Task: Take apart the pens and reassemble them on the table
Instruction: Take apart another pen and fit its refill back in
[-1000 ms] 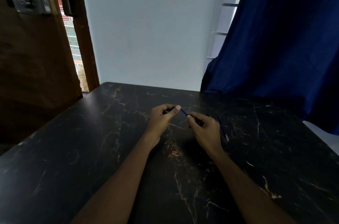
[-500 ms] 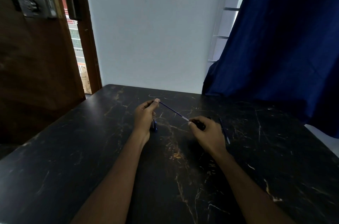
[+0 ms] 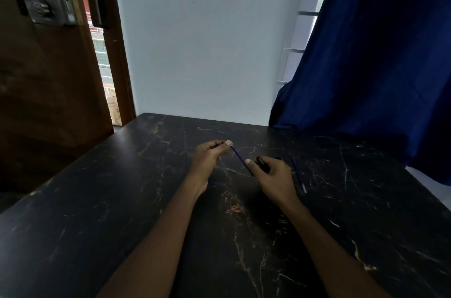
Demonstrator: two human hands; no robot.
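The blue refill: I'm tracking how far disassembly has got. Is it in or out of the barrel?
Mostly out: the blue refill spans bare between left hand and right hand; its lower end meets the dark barrel.

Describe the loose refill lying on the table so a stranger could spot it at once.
On the black marble table, look just right of the right hand. A thin blue refill lies there alone, flat on the table, while the other refill is held between both hands.

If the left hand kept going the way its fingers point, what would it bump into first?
Probably the right hand. The left hand pinches the thin blue refill, fingers pointing right along it toward the dark pen barrel the right hand holds. Depth is hard to judge, so it might pass just behind.
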